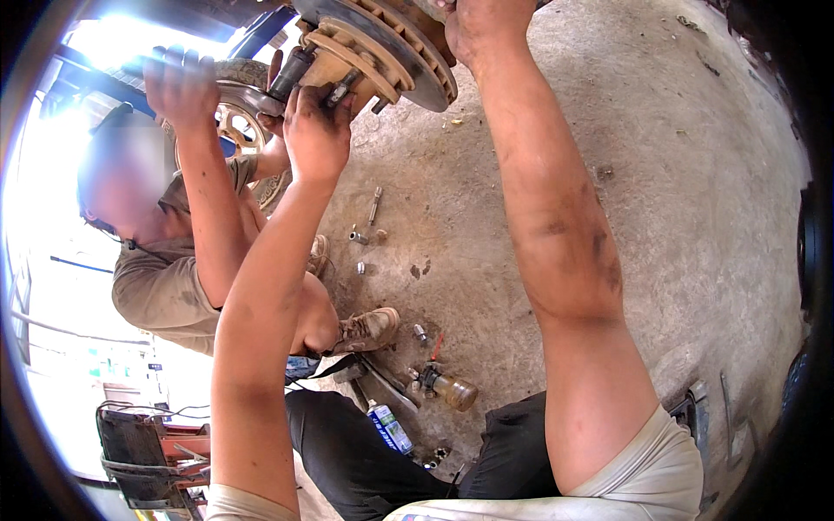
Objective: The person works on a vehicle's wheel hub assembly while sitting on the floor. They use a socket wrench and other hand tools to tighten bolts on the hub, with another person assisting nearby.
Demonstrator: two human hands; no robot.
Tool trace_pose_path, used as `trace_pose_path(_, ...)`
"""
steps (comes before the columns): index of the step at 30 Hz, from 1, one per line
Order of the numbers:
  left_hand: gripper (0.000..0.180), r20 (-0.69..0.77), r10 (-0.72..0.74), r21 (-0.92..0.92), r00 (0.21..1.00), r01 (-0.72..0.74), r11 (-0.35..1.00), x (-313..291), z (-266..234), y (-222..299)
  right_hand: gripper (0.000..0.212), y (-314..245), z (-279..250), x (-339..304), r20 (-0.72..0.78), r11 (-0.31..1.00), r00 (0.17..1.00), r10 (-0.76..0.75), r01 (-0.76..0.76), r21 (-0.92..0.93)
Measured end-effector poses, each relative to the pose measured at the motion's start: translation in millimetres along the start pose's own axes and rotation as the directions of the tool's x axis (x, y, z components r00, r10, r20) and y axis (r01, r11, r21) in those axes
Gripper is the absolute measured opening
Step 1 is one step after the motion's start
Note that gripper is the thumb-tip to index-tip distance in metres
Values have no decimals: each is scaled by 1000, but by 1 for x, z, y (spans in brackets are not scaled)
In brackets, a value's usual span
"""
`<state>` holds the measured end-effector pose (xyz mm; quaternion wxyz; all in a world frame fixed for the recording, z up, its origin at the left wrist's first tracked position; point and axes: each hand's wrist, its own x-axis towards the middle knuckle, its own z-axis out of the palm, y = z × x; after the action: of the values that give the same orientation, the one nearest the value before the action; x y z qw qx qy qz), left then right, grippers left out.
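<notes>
A rusty wheel hub (334, 54) with a brake disc (432, 74) juts in from the top. My left hand (317, 135) is at the hub's face, its fingers closed round a dark metal stud (346, 82). Right beside those fingers, a black socket (291, 74) points at the hub, joined to a grey tool head (261, 102). Beyond the disc's right side, my right hand (491, 30) reaches to the top edge; its fingers are curled, and what they grip is cut off from view.
A co-worker (165, 269) crouches at left, one raised hand (184, 87) blurred, the other near the tool. Metal sockets (358, 236), a brown-tinted bottle (456, 391), a blue-and-white spray can (389, 427) and a red-tipped piece (437, 346) lie on the concrete floor (695, 217). A wheel (239, 126) stands behind.
</notes>
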<state>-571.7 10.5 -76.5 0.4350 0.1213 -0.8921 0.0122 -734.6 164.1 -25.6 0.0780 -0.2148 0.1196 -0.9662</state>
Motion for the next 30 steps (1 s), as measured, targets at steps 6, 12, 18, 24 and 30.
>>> trace_pose_path(6,27,-11,66,4,998,-66,998,-1,1,-7,17,0,1,1,-20,1000,1000,5,-6,-16)
trace_pose_path(12,30,-56,43,41,997,-40,998,-3,4,-6,22,3,-2,4,-20,999,1000,9,-9,31)
trace_pose_path(18,27,-14,4,23,1000,-4,1000,-6,5,-7,23,3,-3,3,-2,1000,1000,14,-14,28)
trace_pose_path(24,27,-4,23,34,1000,-22,999,-5,4,-6,24,4,-3,3,-6,1000,1000,0,1,26)
trace_pose_path(30,27,4,0,37,1000,0,999,-6,3,0,22,2,-1,2,-13,1000,1000,6,-5,6)
